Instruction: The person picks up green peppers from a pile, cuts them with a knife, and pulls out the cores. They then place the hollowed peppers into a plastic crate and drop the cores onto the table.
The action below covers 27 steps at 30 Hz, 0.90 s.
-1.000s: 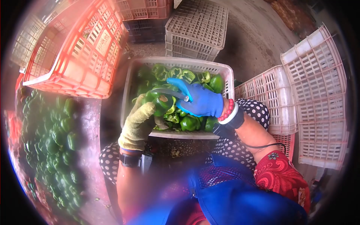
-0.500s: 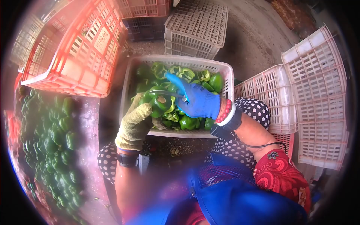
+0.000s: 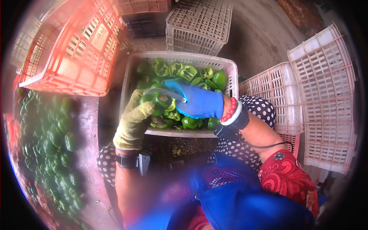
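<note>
My left hand [image 3: 134, 120], in a pale knitted glove, is closed round a green bell pepper [image 3: 158, 102] that has a brownish patch facing up. In a blue glove, my right hand [image 3: 203, 100] grips a knife [image 3: 165, 92]; its blade points left across the top of the pepper, and its handle is mostly hidden by the fingers. Both hands are above a whitish plastic crate [image 3: 180, 132]. Cut and hollowed green peppers [image 3: 188, 71] fill much of it, together with some whole-looking ones.
Many green peppers [image 3: 51, 149] are heaped at the left. An orange crate [image 3: 82, 57] stands at upper left. Behind the work crate is an upturned grey crate [image 3: 199, 23]. White crates [image 3: 324, 96] are at the right, close to my knee in dotted cloth [image 3: 257, 111].
The right thumb has come down toward the blade, and the knife lies lower across the pepper. The left hand and pepper have shifted slightly left. The whole view has moved a little.
</note>
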### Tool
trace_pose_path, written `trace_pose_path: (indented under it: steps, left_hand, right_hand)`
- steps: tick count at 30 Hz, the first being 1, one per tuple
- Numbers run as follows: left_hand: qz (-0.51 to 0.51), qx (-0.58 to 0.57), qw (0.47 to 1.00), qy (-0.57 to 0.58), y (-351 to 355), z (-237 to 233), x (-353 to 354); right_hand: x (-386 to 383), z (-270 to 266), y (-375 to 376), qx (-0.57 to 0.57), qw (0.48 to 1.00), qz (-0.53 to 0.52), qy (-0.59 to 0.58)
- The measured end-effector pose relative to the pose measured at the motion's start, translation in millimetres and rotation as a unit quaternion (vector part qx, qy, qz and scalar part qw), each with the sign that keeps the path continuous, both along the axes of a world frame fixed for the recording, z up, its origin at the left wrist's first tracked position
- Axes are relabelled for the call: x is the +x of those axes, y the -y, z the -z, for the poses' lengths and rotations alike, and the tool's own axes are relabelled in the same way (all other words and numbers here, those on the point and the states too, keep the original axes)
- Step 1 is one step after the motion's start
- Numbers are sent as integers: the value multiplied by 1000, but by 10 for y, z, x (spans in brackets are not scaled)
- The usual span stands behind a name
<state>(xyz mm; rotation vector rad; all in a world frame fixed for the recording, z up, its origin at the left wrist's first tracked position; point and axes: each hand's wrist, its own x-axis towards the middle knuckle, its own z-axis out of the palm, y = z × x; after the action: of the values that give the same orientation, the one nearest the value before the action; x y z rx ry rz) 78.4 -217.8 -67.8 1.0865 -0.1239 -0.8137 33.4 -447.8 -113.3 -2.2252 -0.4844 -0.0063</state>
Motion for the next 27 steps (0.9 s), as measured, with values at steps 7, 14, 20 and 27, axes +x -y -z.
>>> trace_pose_path:
  steps: [7,14,20,27]
  left_hand:
    - [45,-48,997,-30,7,47,7]
    - [13,-69,996,-49,-6,25,26]
    - [9,-101,992,-71,-19,124,43]
    - [7,-142,984,-108,34,-11,0]
  right_hand:
    - [-88,-65,-30,17,995,68,71]
    - [-102,-518,39,10,991,81,-103]
    - [-128,-557,20,27,984,99,-142]
    - [-146,-418,-24,15,989,113,-96]
